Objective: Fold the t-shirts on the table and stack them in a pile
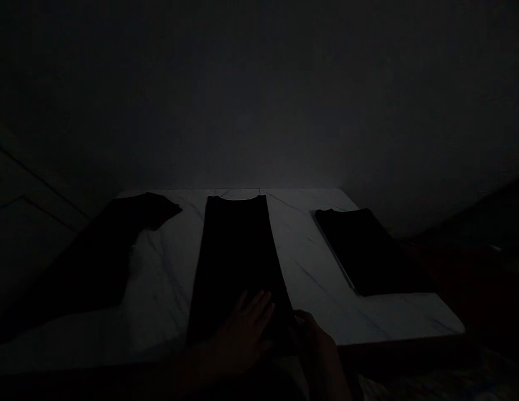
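Observation:
The scene is very dark. A black shirt (238, 250), folded into a long narrow shape, lies in the middle of the table with its curved neckline at the far end. My left hand (246, 328) rests flat on its near part, fingers stretched out and a little apart. At the shirt's right edge is my right hand (313, 340), its fingers curled and closed on the fabric's edge, as far as the dim light shows. The near end of the shirt fades into shadow below my hands.
The white marble-patterned table (318, 278) stands against a grey wall (259, 100). Another dark shirt (96, 256) is spread at the left, one sleeve pointing inward and part hanging past the table's edge. At the right lies a dark folded garment (368, 253) in a compact rectangle.

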`<action>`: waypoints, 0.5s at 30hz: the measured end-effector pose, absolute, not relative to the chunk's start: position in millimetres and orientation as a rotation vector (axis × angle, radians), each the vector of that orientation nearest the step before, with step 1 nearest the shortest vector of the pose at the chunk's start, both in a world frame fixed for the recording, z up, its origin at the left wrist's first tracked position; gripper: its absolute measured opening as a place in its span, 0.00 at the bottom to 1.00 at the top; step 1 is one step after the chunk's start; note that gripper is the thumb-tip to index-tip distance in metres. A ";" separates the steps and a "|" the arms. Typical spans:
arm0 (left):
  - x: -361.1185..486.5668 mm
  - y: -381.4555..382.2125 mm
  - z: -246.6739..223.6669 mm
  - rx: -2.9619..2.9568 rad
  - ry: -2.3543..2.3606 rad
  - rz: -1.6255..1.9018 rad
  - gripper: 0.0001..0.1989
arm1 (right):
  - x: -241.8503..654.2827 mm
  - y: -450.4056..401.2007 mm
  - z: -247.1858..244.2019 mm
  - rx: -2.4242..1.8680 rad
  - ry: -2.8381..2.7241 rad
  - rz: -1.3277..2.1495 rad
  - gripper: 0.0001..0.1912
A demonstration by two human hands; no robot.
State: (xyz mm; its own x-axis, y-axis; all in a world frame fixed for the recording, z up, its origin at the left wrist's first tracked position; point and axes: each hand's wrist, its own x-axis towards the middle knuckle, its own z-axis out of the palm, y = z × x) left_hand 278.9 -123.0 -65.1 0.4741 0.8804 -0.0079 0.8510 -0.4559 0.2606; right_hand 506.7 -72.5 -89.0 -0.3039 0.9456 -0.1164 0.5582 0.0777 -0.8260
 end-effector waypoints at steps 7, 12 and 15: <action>193.9 -197.9 -56.9 2.442 1.743 0.238 0.51 | 540.4 -62.9 -109.5 -0.920 -2.369 0.326 0.21; 148.6 -232.4 -91.9 2.600 1.830 0.103 0.46 | 549.2 -46.0 -116.6 -0.339 -2.631 -0.081 0.34; 153.2 -240.2 -105.1 2.727 1.931 0.189 0.36 | 551.6 -43.8 -122.0 -0.272 -2.650 -0.070 0.32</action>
State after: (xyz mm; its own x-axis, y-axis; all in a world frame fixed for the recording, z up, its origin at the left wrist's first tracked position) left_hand 153.2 -240.2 -105.1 0.3350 0.9188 0.2089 0.9418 -0.3202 -0.1020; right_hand 551.6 -43.8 -122.0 -0.8687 0.1796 0.4616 0.2037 0.9790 0.0025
